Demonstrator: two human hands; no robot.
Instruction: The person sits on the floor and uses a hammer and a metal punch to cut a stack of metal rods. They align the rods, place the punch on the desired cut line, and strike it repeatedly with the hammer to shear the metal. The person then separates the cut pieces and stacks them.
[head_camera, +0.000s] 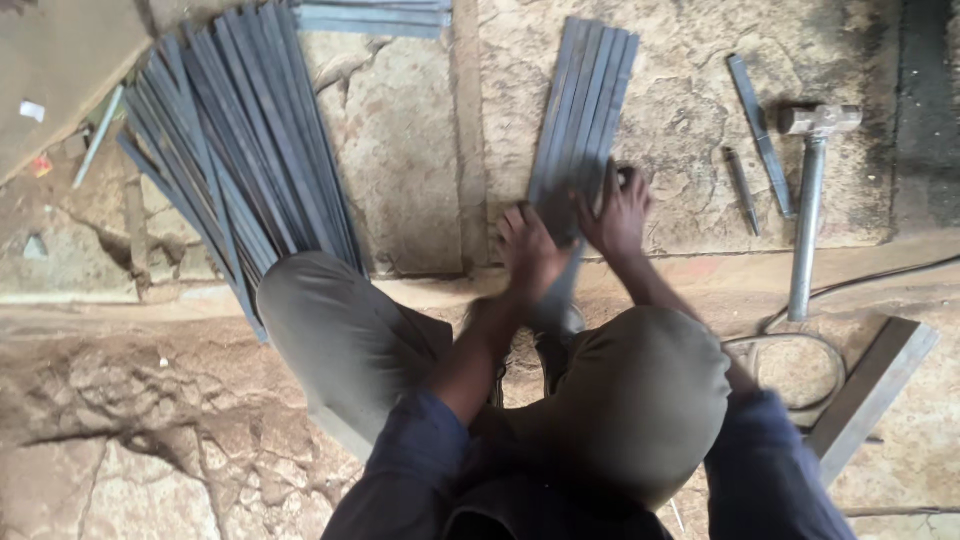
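I squat over a stone floor, my knees in olive trousers below me. Several flat grey metal strips (585, 100) lie side by side in a row ahead of me. My left hand (528, 250) and my right hand (618, 212) press on the near ends of these strips, fingers curled over them. One strip (560, 295) runs down between my hands toward my feet; which hand grips it I cannot tell.
A large fanned pile of the same metal strips (235, 140) lies to the left. On the right rest a hammer with a metal handle (808, 200), a flat bar (760, 135), a small chisel (742, 190), a wire loop (800, 350) and an angle-iron piece (872, 385).
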